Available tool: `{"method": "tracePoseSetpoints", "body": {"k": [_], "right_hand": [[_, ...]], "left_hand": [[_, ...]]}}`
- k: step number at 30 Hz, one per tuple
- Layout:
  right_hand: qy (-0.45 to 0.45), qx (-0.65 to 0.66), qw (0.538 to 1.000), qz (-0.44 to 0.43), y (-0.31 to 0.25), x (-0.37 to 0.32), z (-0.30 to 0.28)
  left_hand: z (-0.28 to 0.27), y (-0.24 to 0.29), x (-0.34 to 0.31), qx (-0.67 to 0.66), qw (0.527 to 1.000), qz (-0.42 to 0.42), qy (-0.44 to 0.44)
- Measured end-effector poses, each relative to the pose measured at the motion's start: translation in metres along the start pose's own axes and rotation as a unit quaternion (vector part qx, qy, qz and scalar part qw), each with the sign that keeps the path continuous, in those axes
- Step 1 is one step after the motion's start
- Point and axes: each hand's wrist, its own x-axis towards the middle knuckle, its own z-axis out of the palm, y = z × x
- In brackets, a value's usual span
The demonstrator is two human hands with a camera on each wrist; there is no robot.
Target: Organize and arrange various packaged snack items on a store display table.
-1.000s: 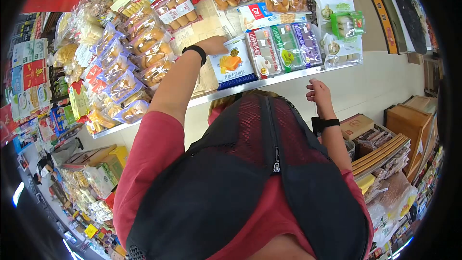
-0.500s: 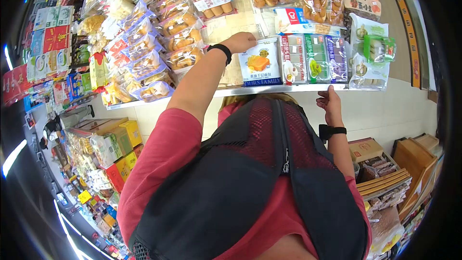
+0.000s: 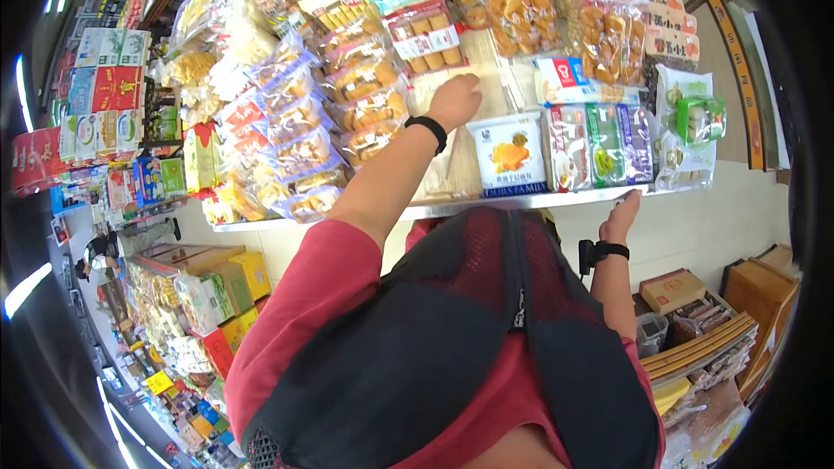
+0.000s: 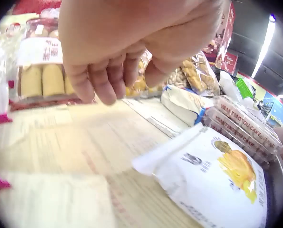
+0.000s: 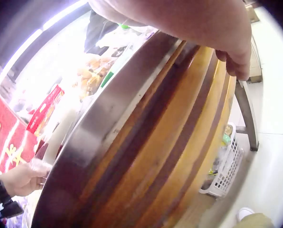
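At the left of the table (image 3: 382,211) lie many clear bags of bread (image 3: 287,139), and behind them a flat pack of finger cakes (image 3: 426,39) with a white label. The left hand (image 3: 456,100) hovers just in front of this pack, over a bare wooden strip (image 3: 452,174) between the goods. Its fingers (image 4: 103,80) hang down close together, loosely bent, and they hold nothing. Just to the right of this hand, and nearer to the person, lies a white bag (image 3: 512,156) with a picture of orange cake. Its long side runs from the front edge of the table toward the back. Next to it stand the tea cake packs (image 3: 608,143). The right hand (image 3: 624,217) is further right and lower, and it touches the metal edge with relaxed fingers and grips nothing. So the left hand is much nearer to the bag.
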Motion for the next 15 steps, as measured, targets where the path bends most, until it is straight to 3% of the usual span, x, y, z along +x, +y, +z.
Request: {"method": "tracePoseSetpoints", "body": {"k": [2,3,4,5,6,9,11,12,14,15], "right_hand": [[0.07,0.048,0.996,-0.01,-0.006,0.005,0.013],[0.068,0.055,0.996,-0.008,-0.007,0.003,0.026],[0.086,0.075,0.994,-0.003,-0.016,0.007,0.027],[0.105,0.1,0.989,0.005,-0.017,0.008,0.032],[0.115,0.108,0.987,0.005,-0.013,0.006,0.034],[0.147,0.089,0.983,-0.068,-0.012,0.011,0.037],[0.163,0.045,0.983,-0.074,-0.012,0.014,0.04],[0.181,0.001,0.98,-0.077,-0.01,0.013,0.038],[0.183,-0.037,0.978,-0.097,-0.007,0.013,0.034],[0.189,-0.069,0.976,-0.09,-0.006,0.015,0.031]], "left_hand": [[-0.023,0.003,0.013,0.068,0.997,-0.003,0.018],[-0.055,-0.006,0.031,0.135,0.987,0.014,0.084],[-0.058,-0.008,0.033,0.135,0.989,0.009,0.06],[-0.07,-0.023,0.045,0.166,0.979,0.063,0.098],[-0.078,-0.05,0.067,0.306,0.933,0.104,0.161],[-0.091,-0.044,0.079,0.317,0.928,0.109,0.164],[-0.102,-0.045,0.085,0.353,0.934,0.015,-0.047],[-0.108,-0.036,0.089,0.351,0.935,0.025,-0.052],[-0.115,-0.019,0.094,0.3,0.934,-0.037,-0.188],[-0.112,-0.019,0.091,0.273,0.942,-0.037,-0.192]]}}
